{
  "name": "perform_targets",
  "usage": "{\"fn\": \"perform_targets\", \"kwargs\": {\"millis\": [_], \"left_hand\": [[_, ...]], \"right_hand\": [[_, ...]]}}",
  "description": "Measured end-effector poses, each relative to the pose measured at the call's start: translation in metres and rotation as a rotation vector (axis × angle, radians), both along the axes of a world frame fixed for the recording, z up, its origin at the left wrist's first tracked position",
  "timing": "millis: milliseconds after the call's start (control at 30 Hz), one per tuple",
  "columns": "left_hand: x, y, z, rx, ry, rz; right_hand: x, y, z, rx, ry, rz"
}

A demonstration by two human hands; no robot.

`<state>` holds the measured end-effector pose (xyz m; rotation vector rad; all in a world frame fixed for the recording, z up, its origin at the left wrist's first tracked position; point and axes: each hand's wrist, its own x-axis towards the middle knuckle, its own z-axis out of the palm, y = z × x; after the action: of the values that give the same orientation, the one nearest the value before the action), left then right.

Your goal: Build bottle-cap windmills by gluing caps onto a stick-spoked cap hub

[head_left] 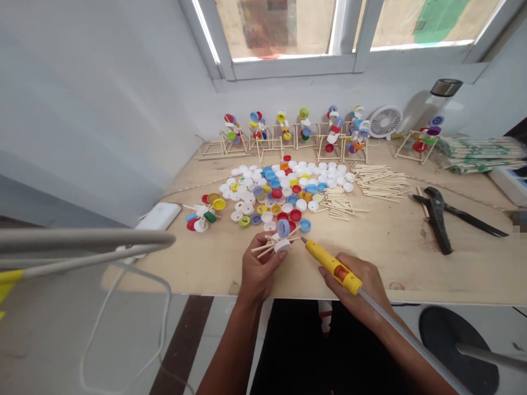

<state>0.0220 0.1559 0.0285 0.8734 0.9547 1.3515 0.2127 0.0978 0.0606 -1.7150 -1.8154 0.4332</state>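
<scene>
My left hand (260, 264) is closed around a small wheel of wooden sticks and bottle caps (282, 247). One white cap and one lavender cap show on it, and bare stick ends poke out to the left and right. In my right hand (362, 280) lies a yellow hot glue gun (331, 264), gripped along its body. Its dark nozzle points left, close to a stick end of the wheel; whether they touch I cannot tell. A long clear glue stick (395, 323) trails from its rear over my forearm.
Loose bottle caps (247, 197) and cut sticks (381, 181) cover the table's middle. A finished-looking cap wheel (201, 214) lies left, beside a white power strip (162, 216). Black-handled cutters (440, 219) rest right. Stick frames with cap wheels (304, 134) line the back, near a fan (385, 122).
</scene>
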Motion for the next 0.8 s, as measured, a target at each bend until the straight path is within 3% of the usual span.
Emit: {"fn": "perform_targets", "kwargs": {"millis": [333, 667, 800], "left_hand": [[-0.001, 0.001, -0.002, -0.026, -0.042, 0.004], [0.001, 0.001, 0.002, -0.016, -0.139, -0.002], [0.001, 0.001, 0.002, -0.022, -0.124, 0.002]], "right_hand": [[0.007, 0.000, -0.005, -0.034, -0.051, -0.010], [0.010, 0.001, 0.026, -0.179, 0.230, 0.032], [0.005, 0.006, 0.025, -0.182, 0.206, 0.080]]}}
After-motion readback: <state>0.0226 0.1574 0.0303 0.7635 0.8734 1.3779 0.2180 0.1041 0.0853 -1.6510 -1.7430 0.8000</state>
